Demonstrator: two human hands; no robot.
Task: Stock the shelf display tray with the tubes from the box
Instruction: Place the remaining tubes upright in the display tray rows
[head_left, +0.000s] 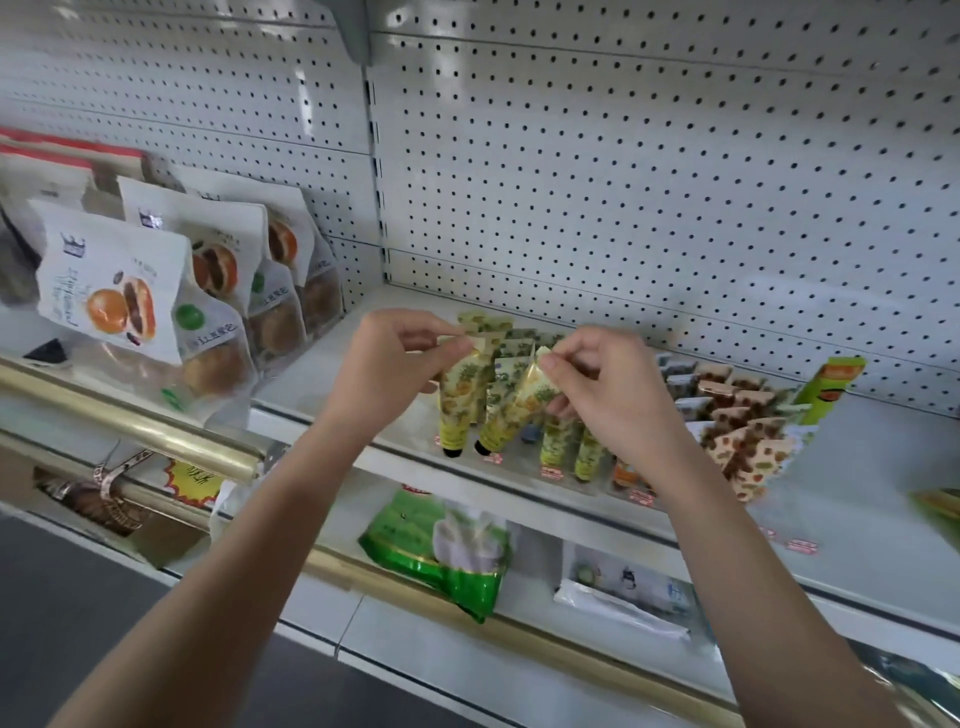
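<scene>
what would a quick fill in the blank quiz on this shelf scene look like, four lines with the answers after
1. The left hand holds a yellow tube by its flat end, its ___ cap pointing down.
2. The right hand pinches a second tube, which is ___ rather than upright.
3. The large bag lying below both tubes is mostly ___ in colour.
4. The bun packs stand to the ___ of both tubes.

Missing words: black; tilted; green; left

Bright, even, cool light, faint soft shadows, glare on the brass rail (130, 423), wide-angle bowing at the edges, brown-patterned tubes (743, 447) and corners blurred, detail soft overall.
</scene>
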